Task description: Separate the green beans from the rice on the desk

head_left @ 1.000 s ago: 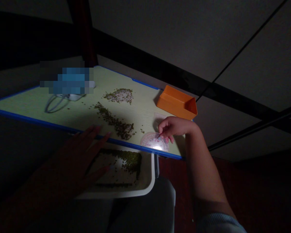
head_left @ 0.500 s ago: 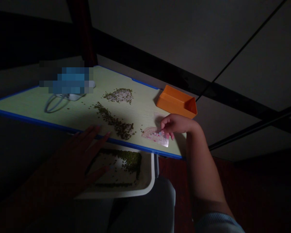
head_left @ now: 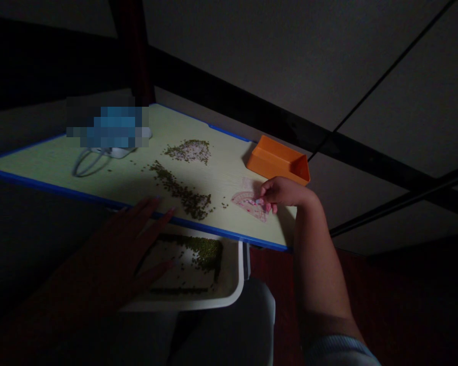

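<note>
My right hand (head_left: 284,194) pinches a clear protractor (head_left: 248,206) with pink markings over the right part of the table. Left of the protractor lie a few stray small green beans, then a long dark pile of beans (head_left: 185,195). A second pile, beans mixed with white grains (head_left: 189,151), spreads behind it. My left hand (head_left: 137,244) is in deep shadow at the table's front edge, fingers spread, holding nothing. Below that edge, a white tray (head_left: 234,295) contains more green beans (head_left: 206,251), heaped toward its right back corner.
An orange box (head_left: 278,157) stands at the table's back right, just behind my right hand. A pale object with a looped cord (head_left: 86,162) is at the left, partly pixelated. The yellowish table (head_left: 133,178) has a blue rim. Dark panelling rises behind.
The protractor has shifted slightly right and tipped, so its bright glare is gone and its markings show. My right hand has moved a little right with it; my left hand stays put.
</note>
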A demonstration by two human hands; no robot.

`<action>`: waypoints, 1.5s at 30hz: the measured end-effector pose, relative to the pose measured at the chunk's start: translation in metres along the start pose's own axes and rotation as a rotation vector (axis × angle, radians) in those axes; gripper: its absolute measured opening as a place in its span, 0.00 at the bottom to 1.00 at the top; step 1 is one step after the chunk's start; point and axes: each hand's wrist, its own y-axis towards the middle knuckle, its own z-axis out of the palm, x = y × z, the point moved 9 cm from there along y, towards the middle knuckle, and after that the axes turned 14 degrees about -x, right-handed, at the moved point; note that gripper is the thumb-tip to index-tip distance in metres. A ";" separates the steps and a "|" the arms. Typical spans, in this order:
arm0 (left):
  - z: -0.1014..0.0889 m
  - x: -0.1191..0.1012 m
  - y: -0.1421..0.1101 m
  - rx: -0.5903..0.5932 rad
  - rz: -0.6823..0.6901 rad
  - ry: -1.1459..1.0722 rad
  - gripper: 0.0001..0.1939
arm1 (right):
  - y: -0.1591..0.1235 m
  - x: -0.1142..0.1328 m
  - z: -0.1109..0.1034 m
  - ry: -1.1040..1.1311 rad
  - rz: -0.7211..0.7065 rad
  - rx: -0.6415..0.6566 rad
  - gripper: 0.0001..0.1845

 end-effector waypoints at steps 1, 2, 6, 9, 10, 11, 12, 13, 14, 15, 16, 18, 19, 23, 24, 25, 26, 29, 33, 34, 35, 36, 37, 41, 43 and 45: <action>0.001 0.001 0.000 0.003 -0.004 -0.001 0.42 | 0.000 0.000 0.000 -0.002 0.001 0.003 0.05; 0.002 0.001 -0.001 0.005 -0.008 -0.002 0.42 | -0.001 0.001 0.000 0.000 0.002 0.007 0.05; 0.003 0.002 -0.002 0.001 -0.010 -0.005 0.42 | -0.003 -0.002 -0.004 0.002 0.017 0.007 0.06; 0.001 0.001 0.000 -0.014 -0.002 -0.008 0.41 | -0.001 -0.006 -0.010 -0.010 0.031 -0.043 0.06; 0.000 0.000 0.000 -0.018 -0.005 -0.013 0.40 | 0.000 -0.007 -0.011 -0.006 0.031 -0.057 0.06; -0.001 0.000 0.000 -0.021 -0.014 -0.017 0.41 | 0.000 -0.006 -0.010 0.001 0.028 -0.066 0.06; -0.002 0.000 0.000 -0.023 -0.019 -0.025 0.41 | 0.001 -0.005 -0.009 0.012 0.023 -0.070 0.06; -0.003 -0.001 0.001 -0.025 -0.023 -0.033 0.41 | 0.002 -0.003 -0.008 0.026 0.015 -0.071 0.06; -0.004 -0.001 0.001 -0.025 -0.029 -0.038 0.41 | 0.003 -0.001 -0.006 0.039 0.001 -0.071 0.05; -0.004 -0.001 0.001 -0.024 -0.032 -0.042 0.42 | 0.003 0.002 -0.004 0.049 -0.016 -0.072 0.05; -0.005 -0.001 0.001 -0.025 -0.035 -0.045 0.42 | 0.003 0.005 -0.003 0.058 -0.034 -0.075 0.04; -0.004 -0.001 0.001 -0.025 -0.035 -0.048 0.42 | 0.004 0.010 -0.001 0.062 -0.064 -0.076 0.03; -0.004 -0.001 0.001 -0.025 -0.036 -0.048 0.41 | 0.004 0.011 0.001 0.061 -0.075 -0.071 0.03; -0.003 0.000 0.001 -0.028 -0.033 -0.046 0.41 | 0.003 0.014 0.004 0.042 -0.096 -0.046 0.03; -0.003 -0.001 0.001 -0.029 -0.032 -0.043 0.41 | 0.003 0.014 0.004 0.036 -0.099 -0.044 0.04; -0.004 -0.001 0.002 -0.032 -0.029 -0.043 0.41 | 0.003 0.014 0.005 0.031 -0.103 -0.041 0.05; -0.004 -0.001 0.002 -0.032 -0.030 -0.042 0.42 | 0.003 0.014 0.006 0.027 -0.109 -0.034 0.06; -0.004 -0.002 0.002 -0.028 -0.034 -0.042 0.43 | 0.002 0.016 0.011 0.028 -0.129 -0.002 0.10; -0.002 0.000 0.000 -0.014 -0.029 -0.031 0.43 | 0.000 0.018 0.013 0.020 -0.134 0.024 0.10; -0.002 0.000 0.000 -0.009 -0.025 -0.024 0.42 | -0.001 0.019 0.013 0.022 -0.144 0.024 0.09; -0.001 0.000 -0.001 -0.005 -0.020 -0.018 0.42 | -0.001 0.020 0.012 0.028 -0.157 0.021 0.08; 0.000 0.000 -0.001 -0.004 -0.016 -0.015 0.42 | -0.002 0.022 0.011 0.039 -0.171 0.015 0.06; 0.000 0.000 -0.001 -0.007 -0.010 -0.014 0.41 | -0.003 0.023 0.009 0.054 -0.185 0.008 0.04; -0.002 0.000 -0.001 -0.018 -0.006 -0.016 0.41 | -0.006 0.023 0.003 0.088 -0.184 0.003 0.05; -0.002 0.000 0.000 -0.018 -0.015 -0.015 0.41 | -0.008 0.022 0.004 0.078 -0.173 0.029 0.06; -0.003 0.001 0.000 -0.019 -0.020 -0.020 0.41 | -0.009 0.021 0.006 0.063 -0.164 0.057 0.04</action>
